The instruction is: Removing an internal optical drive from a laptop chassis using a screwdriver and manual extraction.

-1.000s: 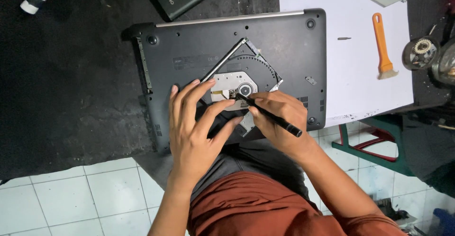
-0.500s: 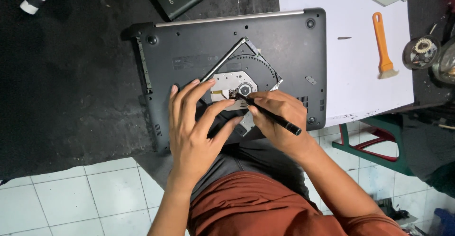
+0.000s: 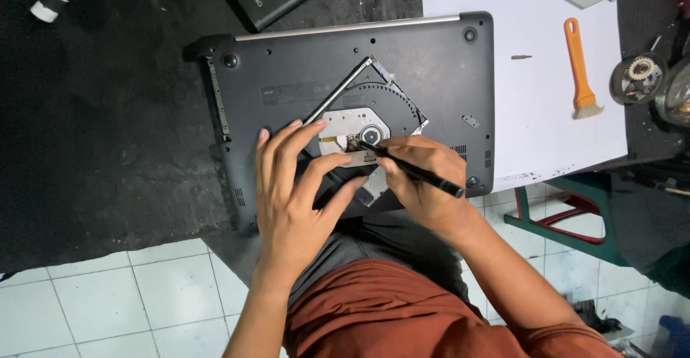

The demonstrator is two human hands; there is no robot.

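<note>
Your right hand (image 3: 424, 178) pinches a black tool (image 3: 411, 171), tip on the drive (image 3: 359, 131); left fingers (image 3: 287, 149) lie spread, steadying it. A slip could gouge the lens.

On the upturned laptop (image 3: 402, 63), the left hand (image 3: 291, 193) steadies the optical drive (image 3: 359, 131) while the right hand (image 3: 424, 182) presses a black tool (image 3: 410, 170) onto it.

Both forearms reach up from the bottom of the view and draw close together. The left hand (image 3: 291, 193) lies palm down with its 4 fingers spread and pointing away from the body, thumb angled toward the other hand. The right hand (image 3: 424, 182) is curled in a pinch grip, knuckles up, wrist bent slightly inward, almost touching the left thumb.
</note>
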